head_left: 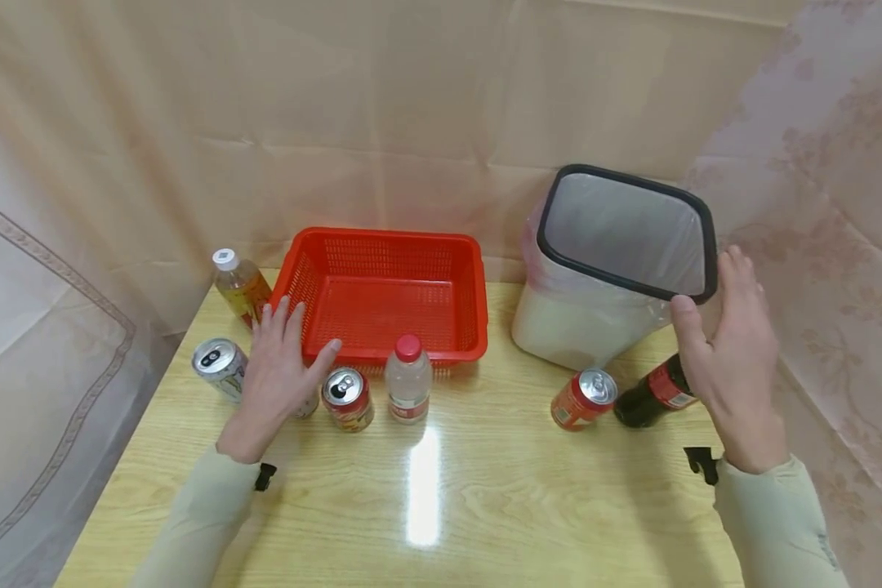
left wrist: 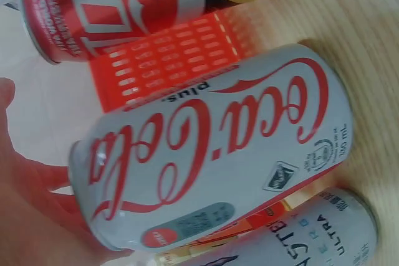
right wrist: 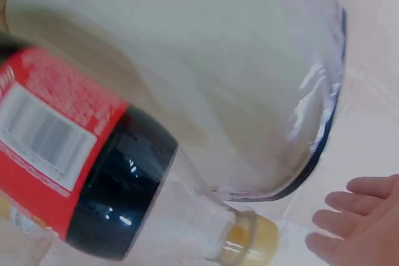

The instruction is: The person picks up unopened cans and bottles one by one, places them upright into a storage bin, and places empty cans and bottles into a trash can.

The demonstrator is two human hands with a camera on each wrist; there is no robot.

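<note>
My left hand (head_left: 273, 377) hovers with spread, straight fingers over a white Coca-Cola can (left wrist: 212, 147), mostly hidden beneath it in the head view. Left of the hand stands a Monster Ultra can (head_left: 220, 369); to its right are a red can (head_left: 348, 400) and a clear bottle with a red cap (head_left: 408, 382). Near the trash bin's black rim (head_left: 625, 286), my right hand (head_left: 738, 367) is raised with extended fingers, holding nothing. Below it stands a dark cola bottle with a red label (head_left: 654, 394), partly covered by the hand. Beside that bottle is another red can (head_left: 584, 398).
A red plastic basket (head_left: 382, 357) sits behind the cans. An amber drink bottle with a white cap (head_left: 242, 286) stands at its left. In the right wrist view, a yellow-capped clear bottle (right wrist: 249, 238) shows behind the cola. Curtains (head_left: 412, 98) hang behind the wooden table (head_left: 500, 490).
</note>
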